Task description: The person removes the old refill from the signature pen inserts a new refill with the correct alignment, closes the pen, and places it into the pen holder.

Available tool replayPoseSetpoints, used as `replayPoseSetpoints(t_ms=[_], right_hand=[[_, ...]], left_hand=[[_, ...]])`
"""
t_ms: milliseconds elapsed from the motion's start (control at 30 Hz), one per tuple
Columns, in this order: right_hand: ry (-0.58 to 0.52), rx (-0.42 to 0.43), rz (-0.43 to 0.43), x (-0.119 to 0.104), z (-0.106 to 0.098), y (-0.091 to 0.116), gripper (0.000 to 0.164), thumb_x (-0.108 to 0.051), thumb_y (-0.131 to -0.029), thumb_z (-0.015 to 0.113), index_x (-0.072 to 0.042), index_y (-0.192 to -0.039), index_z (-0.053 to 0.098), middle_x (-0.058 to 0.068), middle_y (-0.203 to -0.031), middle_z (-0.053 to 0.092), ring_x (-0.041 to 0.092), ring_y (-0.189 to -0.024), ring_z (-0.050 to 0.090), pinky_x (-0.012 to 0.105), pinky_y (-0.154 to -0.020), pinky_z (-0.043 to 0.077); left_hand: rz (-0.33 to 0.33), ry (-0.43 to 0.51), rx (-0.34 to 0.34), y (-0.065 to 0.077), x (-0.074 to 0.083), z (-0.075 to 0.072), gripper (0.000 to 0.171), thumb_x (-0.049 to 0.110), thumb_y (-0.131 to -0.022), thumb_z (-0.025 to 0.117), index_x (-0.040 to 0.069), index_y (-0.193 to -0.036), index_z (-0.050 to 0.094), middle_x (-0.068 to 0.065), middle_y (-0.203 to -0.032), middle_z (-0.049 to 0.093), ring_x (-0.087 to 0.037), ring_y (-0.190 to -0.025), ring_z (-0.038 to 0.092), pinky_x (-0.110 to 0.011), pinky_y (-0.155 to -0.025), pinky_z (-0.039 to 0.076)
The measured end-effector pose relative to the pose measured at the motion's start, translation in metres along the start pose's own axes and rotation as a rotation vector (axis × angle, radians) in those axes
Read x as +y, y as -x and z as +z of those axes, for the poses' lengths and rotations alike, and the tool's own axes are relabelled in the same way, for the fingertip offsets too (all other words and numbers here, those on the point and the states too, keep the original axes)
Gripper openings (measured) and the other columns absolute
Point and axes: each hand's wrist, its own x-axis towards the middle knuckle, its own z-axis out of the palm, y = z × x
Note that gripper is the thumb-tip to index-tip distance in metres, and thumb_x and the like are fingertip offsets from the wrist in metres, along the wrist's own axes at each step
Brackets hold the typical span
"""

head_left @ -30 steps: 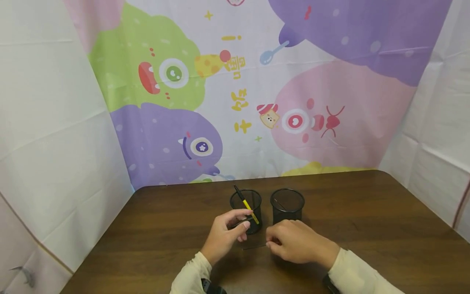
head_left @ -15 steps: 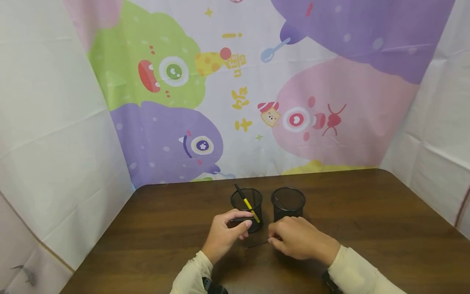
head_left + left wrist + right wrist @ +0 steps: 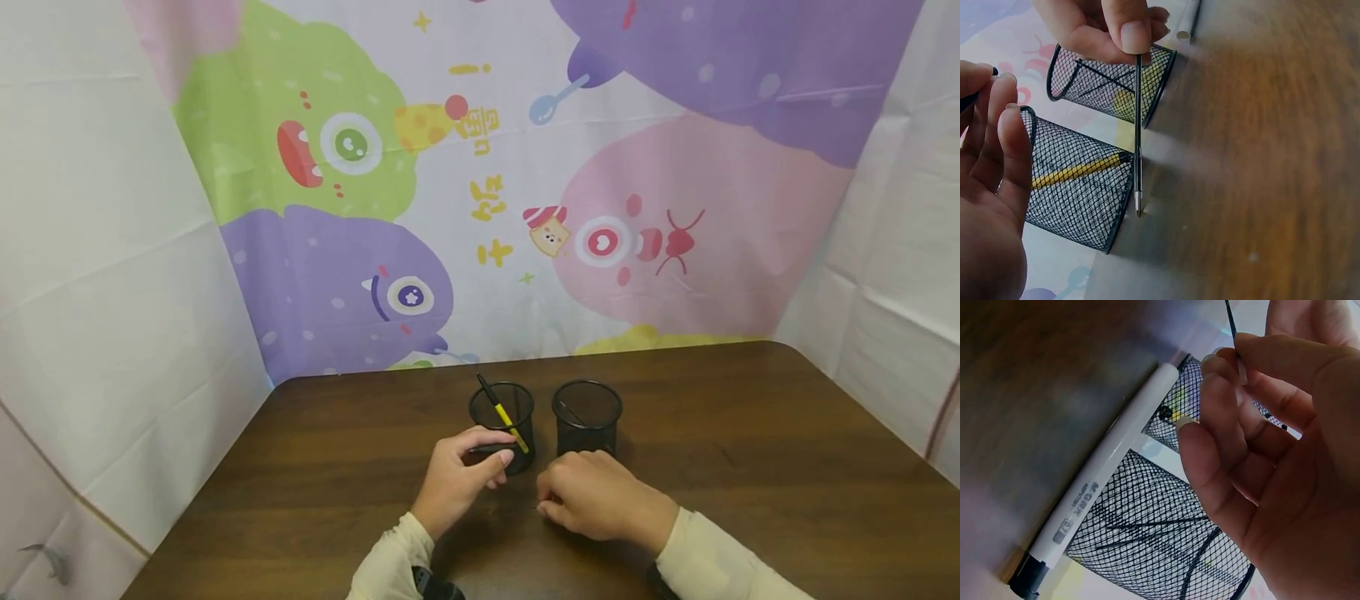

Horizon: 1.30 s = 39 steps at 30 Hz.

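Note:
My right hand (image 3: 596,496) pinches a slim dark pen refill (image 3: 1138,125) between thumb and fingertips. In the left wrist view its metal tip points down the picture, away from the fingers. To the left, my left hand (image 3: 461,475) holds a slim black pen-like piece (image 3: 967,101) between thumb and fingers, which hide much of it. A white pen barrel (image 3: 1104,469) with a black end and small print lies on the table in front of the mesh cups, out of sight in the head view. The hands are apart.
Two black mesh cups stand behind the hands. The left cup (image 3: 517,387) bears a leaning yellow and black pen (image 3: 502,410); the right cup (image 3: 588,383) contains thin dark sticks. The brown table (image 3: 360,433) meets a cartoon-printed cloth (image 3: 480,317) at the back.
My right hand has shifted slightly left and down since half a second ago. The refill, a thin line pointing left before, is now hardly visible in the head view. My left hand stays put.

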Motion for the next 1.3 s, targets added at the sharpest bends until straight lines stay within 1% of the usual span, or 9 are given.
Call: replayPoseSetpoints(t_ms=[133,233,333,533,700,833,1033,1133,1300], right_hand=[[0.021,-0.011,-0.004,-0.0005,0.0014,0.002,0.01,-0.023,-0.088,0.077,-0.025,-0.079,0.074,-0.02,-0.074,0.059,-0.005,-0.064,0.052,0.022,-0.053,0.046],[0.045,-0.018,-0.002,0.0,0.002,0.0034,0.01,-0.025,-0.086,0.078,-0.026,-0.077,0.073,-0.02,-0.073,0.057,-0.003,-0.064,0.052,0.023,-0.053,0.046],[0.068,-0.02,-0.005,0.0003,0.0022,0.0037,0.011,-0.025,-0.085,0.079,-0.027,-0.075,0.073,-0.02,-0.072,0.057,-0.002,-0.065,0.053,0.024,-0.052,0.047],[0.077,-0.02,-0.014,-0.0002,0.0029,0.0029,0.012,-0.026,-0.084,0.08,-0.027,-0.074,0.074,-0.019,-0.071,0.057,-0.003,-0.063,0.053,0.024,-0.05,0.046],[0.056,-0.03,-0.003,-0.0008,0.0023,0.0035,0.008,-0.026,-0.086,0.078,-0.027,-0.078,0.075,-0.02,-0.074,0.059,-0.003,-0.065,0.054,0.025,-0.052,0.048],[0.009,-0.035,0.004,-0.0002,0.0016,0.0043,0.007,-0.028,-0.089,0.076,-0.026,-0.082,0.075,-0.021,-0.076,0.059,-0.004,-0.065,0.053,0.024,-0.053,0.048],[-0.064,-0.018,0.029,-0.0005,-0.0005,0.0038,0.006,-0.026,-0.092,0.072,-0.025,-0.087,0.074,-0.023,-0.072,0.055,-0.003,-0.06,0.05,0.021,-0.05,0.044],[-0.069,-0.013,0.038,-0.0014,-0.0015,0.0035,0.007,-0.026,-0.093,0.071,-0.025,-0.088,0.074,-0.024,-0.069,0.053,-0.003,-0.058,0.049,0.021,-0.049,0.043],[-0.057,0.021,0.04,-0.0021,-0.005,0.0033,0.008,-0.026,-0.093,0.07,-0.025,-0.087,0.074,-0.024,-0.068,0.053,-0.004,-0.059,0.049,0.022,-0.049,0.042]], left_hand=[[-0.008,0.003,0.001,0.0003,0.0016,0.0006,0.026,0.01,-0.092,0.074,-0.004,-0.114,0.071,-0.017,-0.103,0.068,-0.019,-0.069,0.068,-0.032,-0.061,0.059],[-0.015,0.009,0.003,0.0002,0.0013,0.0005,0.026,0.009,-0.092,0.074,-0.005,-0.113,0.071,-0.017,-0.103,0.069,-0.02,-0.068,0.068,-0.032,-0.061,0.06],[-0.022,0.008,0.001,-0.0001,0.0005,0.0,0.026,0.01,-0.092,0.074,-0.005,-0.113,0.071,-0.017,-0.103,0.069,-0.019,-0.067,0.068,-0.033,-0.061,0.06],[-0.037,0.01,-0.006,0.0002,0.0004,0.0004,0.026,0.01,-0.092,0.073,-0.006,-0.113,0.071,-0.017,-0.102,0.069,-0.019,-0.067,0.068,-0.032,-0.062,0.059],[-0.055,0.022,-0.026,0.0007,0.0001,0.0031,0.024,0.009,-0.093,0.073,-0.003,-0.113,0.072,-0.015,-0.099,0.07,-0.018,-0.068,0.068,-0.03,-0.062,0.059],[-0.052,0.032,-0.028,0.0011,0.0004,0.0046,0.023,0.008,-0.093,0.072,-0.003,-0.113,0.072,-0.015,-0.098,0.07,-0.018,-0.067,0.068,-0.031,-0.062,0.059],[-0.049,0.026,-0.035,0.0013,-0.0003,0.0036,0.024,0.011,-0.094,0.071,-0.004,-0.113,0.071,-0.025,-0.102,0.068,-0.019,-0.068,0.068,-0.032,-0.063,0.06],[-0.048,0.017,-0.035,0.0015,-0.0014,0.0031,0.025,0.012,-0.094,0.071,-0.005,-0.113,0.07,-0.029,-0.102,0.067,-0.02,-0.067,0.068,-0.032,-0.063,0.06],[-0.056,0.012,-0.031,0.002,-0.0012,0.0027,0.023,0.012,-0.094,0.072,-0.003,-0.112,0.072,-0.03,-0.1,0.067,-0.019,-0.067,0.067,-0.031,-0.063,0.059]])
